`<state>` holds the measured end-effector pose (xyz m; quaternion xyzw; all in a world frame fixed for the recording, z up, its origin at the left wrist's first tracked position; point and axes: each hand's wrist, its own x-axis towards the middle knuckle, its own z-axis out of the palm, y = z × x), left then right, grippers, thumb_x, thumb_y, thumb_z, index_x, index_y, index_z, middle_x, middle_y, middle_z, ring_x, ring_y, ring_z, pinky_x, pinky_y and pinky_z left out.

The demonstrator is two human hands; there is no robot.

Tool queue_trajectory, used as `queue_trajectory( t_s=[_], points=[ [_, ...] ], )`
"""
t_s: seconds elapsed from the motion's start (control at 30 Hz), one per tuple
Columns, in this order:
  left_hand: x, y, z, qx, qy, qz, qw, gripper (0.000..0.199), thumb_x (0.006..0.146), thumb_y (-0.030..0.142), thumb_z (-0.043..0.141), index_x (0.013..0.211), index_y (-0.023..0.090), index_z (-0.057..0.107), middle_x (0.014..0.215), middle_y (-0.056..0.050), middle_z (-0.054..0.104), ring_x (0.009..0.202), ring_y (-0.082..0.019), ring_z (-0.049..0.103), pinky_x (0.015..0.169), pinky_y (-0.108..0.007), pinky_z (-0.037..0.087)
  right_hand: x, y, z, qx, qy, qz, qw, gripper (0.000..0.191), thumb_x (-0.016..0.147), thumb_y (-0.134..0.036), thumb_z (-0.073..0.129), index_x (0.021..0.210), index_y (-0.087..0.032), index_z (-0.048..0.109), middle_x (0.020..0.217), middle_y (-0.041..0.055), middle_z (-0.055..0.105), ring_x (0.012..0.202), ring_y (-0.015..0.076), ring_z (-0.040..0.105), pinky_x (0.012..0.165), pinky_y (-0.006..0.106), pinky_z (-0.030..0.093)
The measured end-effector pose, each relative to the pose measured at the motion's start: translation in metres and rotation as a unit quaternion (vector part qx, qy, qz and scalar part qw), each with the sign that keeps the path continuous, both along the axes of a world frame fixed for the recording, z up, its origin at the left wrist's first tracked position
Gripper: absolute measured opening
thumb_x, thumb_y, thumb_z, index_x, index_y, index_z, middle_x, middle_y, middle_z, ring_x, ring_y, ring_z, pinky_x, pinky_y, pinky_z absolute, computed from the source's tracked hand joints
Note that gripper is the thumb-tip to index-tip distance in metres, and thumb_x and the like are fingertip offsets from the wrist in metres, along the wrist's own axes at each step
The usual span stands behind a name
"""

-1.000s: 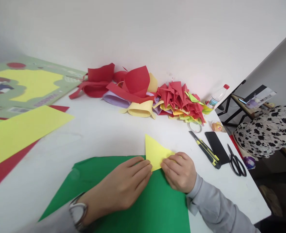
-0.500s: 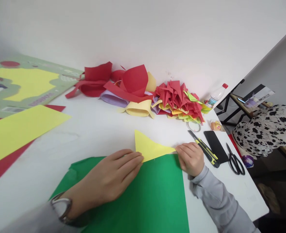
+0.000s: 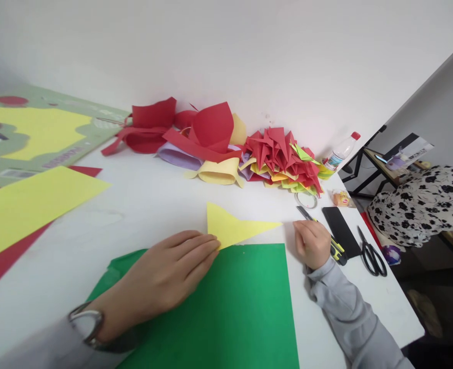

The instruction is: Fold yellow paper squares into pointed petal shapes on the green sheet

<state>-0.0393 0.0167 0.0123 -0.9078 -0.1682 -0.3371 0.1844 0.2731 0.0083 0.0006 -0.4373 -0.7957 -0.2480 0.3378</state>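
A piece of folded yellow paper (image 3: 232,228) rises over the far edge of a green sheet (image 3: 245,297), its long point aimed right. My left hand (image 3: 172,271), with a watch on the wrist, pinches the paper's lower left part; the thumb is hidden beneath. Just beyond the pointed tip, my right hand (image 3: 313,243) is closed with its fingers curled in, apart from the paper, and nothing shows in it. Partly behind that hand lies a yellow-and-black utility knife (image 3: 338,252).
Red, purple and cream paper pieces (image 3: 213,133) and a pile of folded red paper shapes (image 3: 278,154) line the wall. A bottle (image 3: 341,151), tape roll (image 3: 306,200), black flat object (image 3: 340,231) and scissors (image 3: 371,256) lie right. Yellow sheets (image 3: 37,205) are left; a person (image 3: 422,205) is beyond.
My right hand has let go of the paper's pointed tip and moved right. My left hand, still on the paper, has shifted slightly left with it.
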Motion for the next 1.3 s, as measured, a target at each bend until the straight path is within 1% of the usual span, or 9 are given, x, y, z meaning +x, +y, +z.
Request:
queue_trajectory(
  t_s=[0.1, 0.17, 0.27, 0.33, 0.4, 0.53, 0.73, 1.03, 1.3],
  points=[
    [0.006, -0.002, 0.003, 0.013, -0.001, -0.005, 1.000, 0.030, 0.093, 0.004, 0.037, 0.089, 0.015, 0.065, 0.087, -0.007, 0.076, 0.080, -0.020, 0.068, 0.079, -0.036, 0.052, -0.011, -0.006, 0.007, 0.008, 0.029, 0.017, 0.999, 0.021, 0.086, -0.009, 0.053, 0.101, -0.015, 0.067, 0.090, 0.0106, 0.074, 0.089, 0.0223, 0.067, 0.078, 0.036, 0.051],
    [0.011, -0.006, 0.003, 0.005, -0.003, -0.016, 1.000, 0.033, 0.093, 0.003, 0.036, 0.087, 0.014, 0.066, 0.086, -0.009, 0.075, 0.080, -0.021, 0.068, 0.079, -0.036, 0.052, -0.027, -0.013, 0.011, -0.025, -0.006, 0.062, 0.998, 0.021, 0.089, -0.017, 0.055, 0.107, -0.013, 0.065, 0.099, 0.0125, 0.072, 0.099, 0.0247, 0.064, 0.084, 0.040, 0.049],
    [0.018, -0.012, 0.000, -0.006, -0.010, -0.034, 0.999, 0.036, 0.093, 0.003, 0.033, 0.087, 0.012, 0.067, 0.087, -0.009, 0.075, 0.081, -0.022, 0.068, 0.079, -0.038, 0.052, -0.054, -0.023, 0.011, -0.042, -0.069, 0.119, 0.990, 0.020, 0.092, -0.025, 0.056, 0.107, -0.015, 0.065, 0.100, 0.0082, 0.073, 0.100, 0.0215, 0.063, 0.091, 0.040, 0.045],
    [0.022, -0.016, -0.003, -0.010, -0.015, -0.046, 0.999, 0.037, 0.094, 0.003, 0.031, 0.089, 0.012, 0.067, 0.088, -0.010, 0.075, 0.083, -0.022, 0.068, 0.080, -0.038, 0.052, -0.067, -0.027, 0.008, -0.030, -0.071, 0.139, 0.987, 0.016, 0.094, -0.020, 0.053, 0.101, -0.016, 0.067, 0.097, 0.0052, 0.074, 0.100, 0.0192, 0.063, 0.093, 0.038, 0.044],
    [0.025, -0.019, -0.005, -0.022, -0.025, -0.050, 0.998, 0.035, 0.095, 0.005, 0.033, 0.088, 0.013, 0.067, 0.088, -0.008, 0.075, 0.083, -0.021, 0.068, 0.080, -0.038, 0.052, -0.073, -0.029, 0.006, -0.030, -0.076, 0.159, 0.984, 0.021, 0.095, -0.012, 0.047, 0.095, -0.016, 0.067, 0.093, 0.0038, 0.074, 0.097, 0.0171, 0.063, 0.092, 0.037, 0.044],
    [0.031, -0.022, -0.009, -0.048, -0.048, -0.051, 0.996, 0.029, 0.095, 0.007, 0.039, 0.084, 0.015, 0.065, 0.086, -0.006, 0.074, 0.080, -0.019, 0.067, 0.080, -0.037, 0.052, -0.075, -0.031, 0.004, -0.025, -0.084, 0.180, 0.980, 0.024, 0.095, -0.010, 0.045, 0.090, -0.014, 0.068, 0.089, 0.0048, 0.073, 0.092, 0.0170, 0.063, 0.089, 0.037, 0.046],
    [0.039, -0.026, -0.012, -0.054, -0.057, -0.052, 0.996, 0.038, 0.096, 0.007, 0.030, 0.081, 0.014, 0.065, 0.082, -0.008, 0.073, 0.077, -0.020, 0.065, 0.078, -0.037, 0.052, -0.077, -0.032, 0.001, -0.006, -0.098, 0.210, 0.973, 0.020, 0.090, -0.007, 0.050, 0.080, -0.012, 0.066, 0.082, 0.0063, 0.073, 0.087, 0.0179, 0.064, 0.087, 0.037, 0.048],
    [0.035, -0.025, -0.016, -0.072, -0.068, -0.049, 0.994, 0.027, 0.089, 0.005, 0.042, 0.081, 0.015, 0.065, 0.092, -0.006, 0.075, 0.083, -0.020, 0.065, 0.083, -0.039, 0.050, -0.070, -0.029, 0.003, -0.011, -0.092, 0.178, 0.980, 0.018, 0.091, -0.012, 0.049, 0.088, -0.014, 0.067, 0.084, 0.0039, 0.073, 0.087, 0.0176, 0.064, 0.086, 0.039, 0.045],
    [0.032, -0.023, -0.017, -0.073, -0.068, -0.051, 0.994, 0.026, 0.089, 0.006, 0.042, 0.083, 0.014, 0.066, 0.092, -0.006, 0.075, 0.082, -0.020, 0.066, 0.081, -0.039, 0.051, -0.064, -0.028, 0.002, -0.010, -0.092, 0.176, 0.980, 0.015, 0.087, -0.012, 0.052, 0.091, -0.013, 0.066, 0.088, 0.0046, 0.074, 0.089, 0.0199, 0.064, 0.086, 0.041, 0.044]
  ],
)
